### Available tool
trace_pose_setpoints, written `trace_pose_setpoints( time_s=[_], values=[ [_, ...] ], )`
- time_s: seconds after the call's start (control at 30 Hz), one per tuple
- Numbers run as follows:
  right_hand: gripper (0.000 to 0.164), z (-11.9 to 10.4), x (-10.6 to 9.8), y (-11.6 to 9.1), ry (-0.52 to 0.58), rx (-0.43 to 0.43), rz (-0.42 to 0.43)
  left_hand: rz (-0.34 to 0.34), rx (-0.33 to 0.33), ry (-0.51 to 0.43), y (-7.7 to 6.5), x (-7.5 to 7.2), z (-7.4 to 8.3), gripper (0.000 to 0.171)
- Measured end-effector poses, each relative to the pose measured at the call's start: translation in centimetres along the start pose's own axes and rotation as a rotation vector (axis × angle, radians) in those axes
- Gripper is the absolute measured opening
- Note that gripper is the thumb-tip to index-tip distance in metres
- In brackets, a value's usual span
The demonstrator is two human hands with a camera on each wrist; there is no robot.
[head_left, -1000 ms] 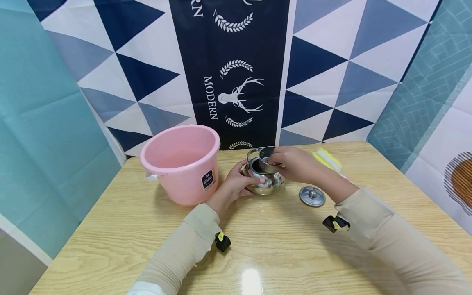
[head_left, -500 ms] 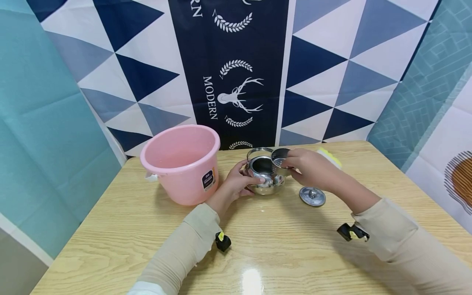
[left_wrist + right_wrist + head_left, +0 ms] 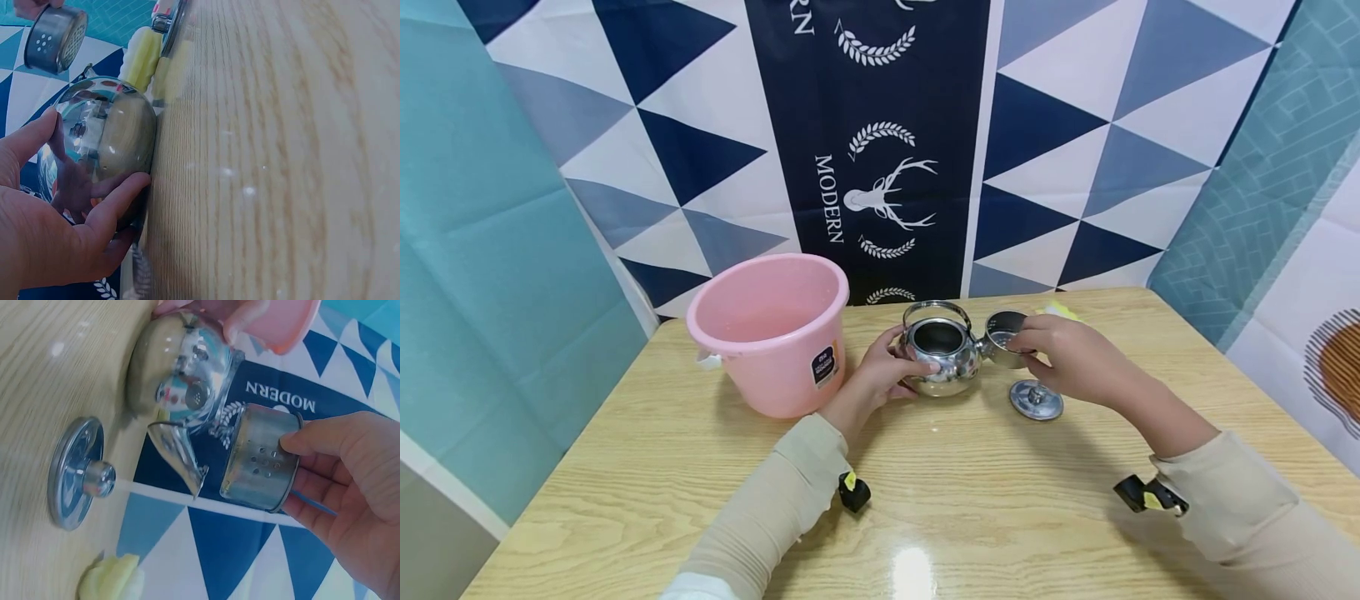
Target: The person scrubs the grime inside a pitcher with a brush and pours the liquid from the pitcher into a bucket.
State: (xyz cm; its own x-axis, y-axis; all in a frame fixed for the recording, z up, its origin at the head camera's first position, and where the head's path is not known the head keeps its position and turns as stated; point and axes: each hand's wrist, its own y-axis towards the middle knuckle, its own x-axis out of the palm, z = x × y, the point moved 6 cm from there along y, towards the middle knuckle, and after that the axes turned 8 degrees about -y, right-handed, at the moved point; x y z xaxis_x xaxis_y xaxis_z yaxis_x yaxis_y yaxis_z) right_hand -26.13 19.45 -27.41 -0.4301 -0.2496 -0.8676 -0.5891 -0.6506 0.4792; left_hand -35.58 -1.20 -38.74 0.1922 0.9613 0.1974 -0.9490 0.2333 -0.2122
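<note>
A shiny steel teapot (image 3: 955,375) stands on the wooden table with its top uncovered and its hoop handle (image 3: 936,306) raised. My left hand (image 3: 883,367) holds its body from the left, thumb and fingers spread round the curve in the left wrist view. To the right of the pot, my right hand (image 3: 1075,358) pinches a perforated steel tea strainer (image 3: 259,465) by its rim. The strainer is in the air near the spout (image 3: 178,456), tilted, with holes in its side and base. The round teapot lid (image 3: 1036,402) lies below my right hand, knob up.
A pink bucket (image 3: 763,379) stands left of the teapot, close to my left forearm. Behind my right hand lies a yellow and white spongy thing (image 3: 1062,312), mostly hidden in the head view. Patterned cloth (image 3: 880,200) hangs behind the table's back edge.
My right hand has carried the strainer from over the teapot's mouth to the right, beside the spout. The mouth now shows fully. My left hand and the teapot have stayed put.
</note>
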Motion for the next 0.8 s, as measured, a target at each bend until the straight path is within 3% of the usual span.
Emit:
trace_pose_setpoints(
  time_s=[0.8],
  values=[
    [0.022, 3.1, 1.1, -3.2, 0.0, 0.126, -0.072, 0.007, -0.007, 0.001, 0.0, 0.0, 0.0, 0.086]
  ],
)
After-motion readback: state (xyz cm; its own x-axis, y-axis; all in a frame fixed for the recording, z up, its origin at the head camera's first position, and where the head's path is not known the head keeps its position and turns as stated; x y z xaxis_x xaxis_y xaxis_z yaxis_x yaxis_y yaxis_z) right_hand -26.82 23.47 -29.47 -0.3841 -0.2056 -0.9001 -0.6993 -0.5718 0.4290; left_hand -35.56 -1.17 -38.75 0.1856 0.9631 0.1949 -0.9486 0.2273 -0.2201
